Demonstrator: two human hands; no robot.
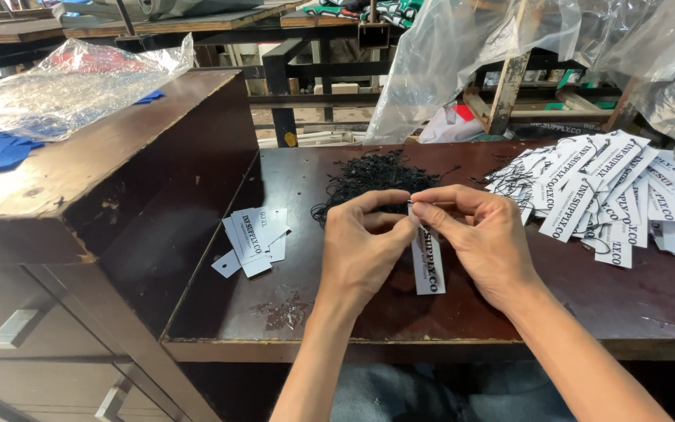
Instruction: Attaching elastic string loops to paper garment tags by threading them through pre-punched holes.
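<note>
Fingertips of both hands are meeting over the top end of a white paper hang tag (pixel 428 262). Left hand (pixel 362 246) is pinching thumb and forefinger closed at the tag's upper edge. Right hand (pixel 484 238) is also pinching closed, gripping the tag top and what looks like a thin black string (pixel 436 202) running just past its fingertips; string detail is too small to be sure. The tag is hanging down below the fingers, upright, between the two palms, above the dark wooden table (pixel 611 305).

Just behind the fingers a tangled pile of black strings (pixel 373 178) is lying on the table. To the right of the right-hand fingers, near, a big loose heap of white tags (pixel 603 195) is spreading out. To the left of the left-hand fingers, apart, a small stack of white tags (pixel 253 238) is lying flat. Farther left, well apart, a raised wooden cabinet top (pixel 103 156) is carrying a clear plastic bag (pixel 72 90) and blue fabric pieces (pixel 1 150). Clear plastic sheeting (pixel 462 55) is hanging behind the string pile.
</note>
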